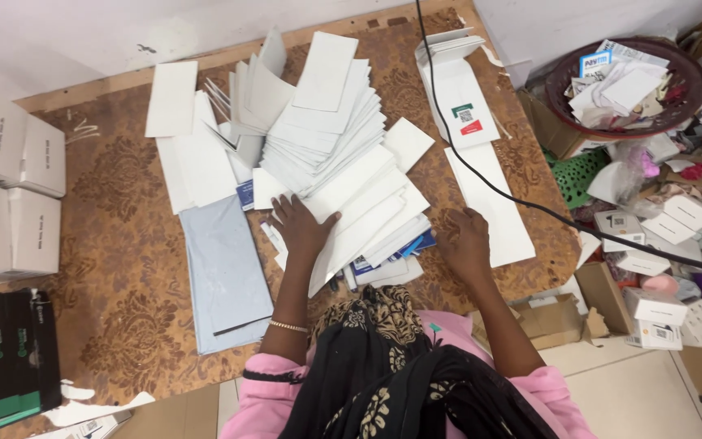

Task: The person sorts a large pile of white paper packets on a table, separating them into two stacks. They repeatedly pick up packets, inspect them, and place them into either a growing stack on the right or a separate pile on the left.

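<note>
On brown patterned bench [123,244], fanned pile of white cards [335,154] slants up-right from left hand [301,228]. Left hand flat, fingers spread, pressing pile's near end, gripping nothing. Right hand [463,242] just right of pile, loosely curled, empty, touching bench.

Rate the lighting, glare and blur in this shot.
Head view: soft, even light; faint shadows under the left hand and right hand; white cards look slightly washed out; wide-angle bend along the table edge; mostly sharp, no obvious motion blur.
</note>
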